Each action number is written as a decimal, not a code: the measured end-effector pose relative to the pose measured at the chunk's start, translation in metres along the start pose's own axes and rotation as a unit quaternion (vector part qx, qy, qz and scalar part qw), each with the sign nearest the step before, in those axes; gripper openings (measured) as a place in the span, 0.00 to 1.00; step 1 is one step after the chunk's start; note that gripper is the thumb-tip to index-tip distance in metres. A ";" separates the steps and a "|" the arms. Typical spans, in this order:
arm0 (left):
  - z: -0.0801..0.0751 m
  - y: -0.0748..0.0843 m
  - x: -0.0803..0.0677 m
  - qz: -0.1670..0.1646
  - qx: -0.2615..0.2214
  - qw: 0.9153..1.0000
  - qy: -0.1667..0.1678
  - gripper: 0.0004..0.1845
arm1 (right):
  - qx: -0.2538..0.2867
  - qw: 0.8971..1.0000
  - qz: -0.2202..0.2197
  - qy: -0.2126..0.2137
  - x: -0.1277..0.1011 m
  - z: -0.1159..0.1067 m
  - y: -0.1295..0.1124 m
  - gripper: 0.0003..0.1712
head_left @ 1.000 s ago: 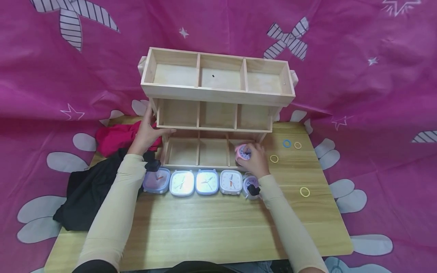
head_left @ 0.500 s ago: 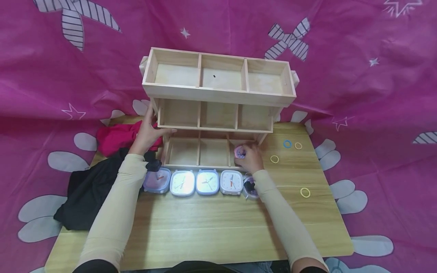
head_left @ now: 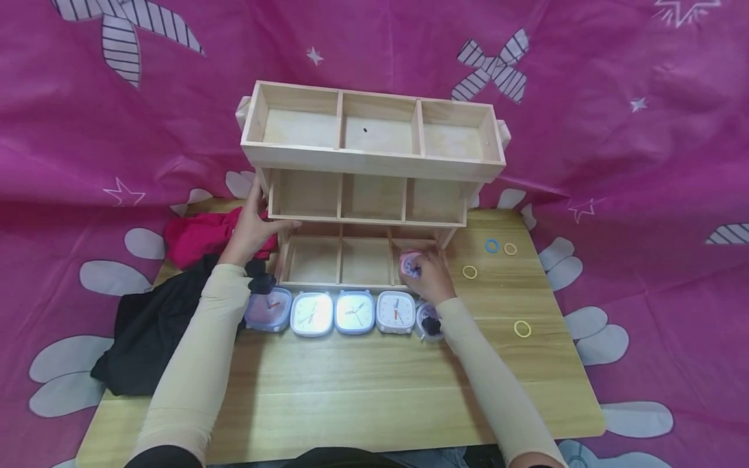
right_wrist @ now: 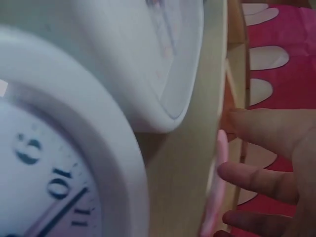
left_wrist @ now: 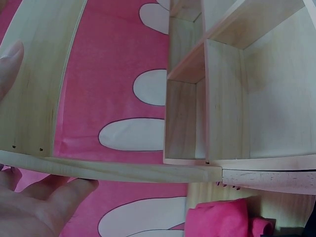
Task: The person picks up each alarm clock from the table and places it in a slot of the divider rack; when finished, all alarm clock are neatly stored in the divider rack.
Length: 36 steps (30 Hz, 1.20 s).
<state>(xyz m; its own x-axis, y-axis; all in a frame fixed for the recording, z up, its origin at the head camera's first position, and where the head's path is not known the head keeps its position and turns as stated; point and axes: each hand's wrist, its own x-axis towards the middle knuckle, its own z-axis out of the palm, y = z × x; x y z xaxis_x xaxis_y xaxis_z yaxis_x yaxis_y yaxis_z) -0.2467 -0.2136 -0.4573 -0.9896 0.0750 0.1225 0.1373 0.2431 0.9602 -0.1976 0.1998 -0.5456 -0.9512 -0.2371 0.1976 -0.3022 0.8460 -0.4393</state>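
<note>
Lowered into the wooden shelf's bottom-right compartment, the pink clock sits pinched by the right hand; left hand grips the shelf's left edge.

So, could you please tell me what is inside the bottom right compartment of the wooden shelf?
The right hand holds a pink clock in the wooden shelf; the compartment floor beneath is hidden.
</note>
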 end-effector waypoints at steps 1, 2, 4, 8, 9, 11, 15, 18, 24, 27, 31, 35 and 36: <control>0.000 0.000 -0.001 0.001 -0.002 1.000 0.000 0.66 | 0.005 1.000 0.007 -0.002 -0.004 -0.002 -0.002 0.21; 0.000 0.000 -0.001 0.003 -0.004 1.000 0.000 0.65 | 0.011 1.000 0.017 -0.004 -0.009 -0.005 -0.004 0.20; 0.001 0.000 -0.001 0.005 -0.005 1.000 0.000 0.65 | 0.027 0.999 0.039 0.003 -0.021 -0.010 -0.006 0.19; 0.002 -0.002 -0.001 0.003 -0.006 1.000 -0.002 0.65 | 0.057 0.995 0.069 0.049 -0.050 -0.020 -0.006 0.18; 0.002 -0.002 -0.001 0.003 -0.006 1.000 -0.003 0.66 | 0.060 0.994 0.066 0.066 -0.058 -0.021 -0.005 0.17; 0.002 -0.003 0.000 0.002 -0.006 1.000 -0.002 0.66 | 0.062 0.992 0.057 0.095 -0.074 -0.022 -0.003 0.14; 0.002 -0.002 0.001 0.003 -0.001 1.000 -0.001 0.67 | 0.070 0.989 0.041 0.121 -0.102 -0.021 -0.001 0.13; 0.001 0.000 0.000 0.004 0.004 1.000 0.002 0.66 | 0.079 0.991 0.042 0.103 -0.118 -0.017 -0.002 0.20; 0.001 0.000 0.000 0.005 0.000 1.000 0.004 0.66 | 0.066 0.996 0.051 0.030 -0.134 -0.005 -0.002 0.38; 0.002 -0.001 0.000 0.004 0.002 1.000 0.004 0.66 | 0.052 0.997 0.055 -0.006 -0.139 0.000 -0.001 0.46; 0.003 -0.002 0.001 0.005 0.002 1.000 0.004 0.66 | 0.034 0.998 0.044 -0.017 -0.143 0.004 -0.001 0.50; 0.001 0.001 0.000 0.008 0.003 1.000 0.004 0.66 | 0.028 0.999 0.038 -0.004 -0.144 0.006 0.000 0.48; 0.001 0.002 0.000 0.007 0.004 1.000 0.004 0.67 | 0.029 0.999 0.041 -0.003 -0.144 0.006 0.000 0.48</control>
<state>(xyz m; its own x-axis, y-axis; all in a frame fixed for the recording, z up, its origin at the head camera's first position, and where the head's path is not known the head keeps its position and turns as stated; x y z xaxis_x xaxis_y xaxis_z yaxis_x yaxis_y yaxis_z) -0.2465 -0.2120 -0.4558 -0.9879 0.0713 0.1376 0.1513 0.2492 0.9566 -0.0612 0.2308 -0.5794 -0.9732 -0.1707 0.1538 -0.2259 0.8339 -0.5036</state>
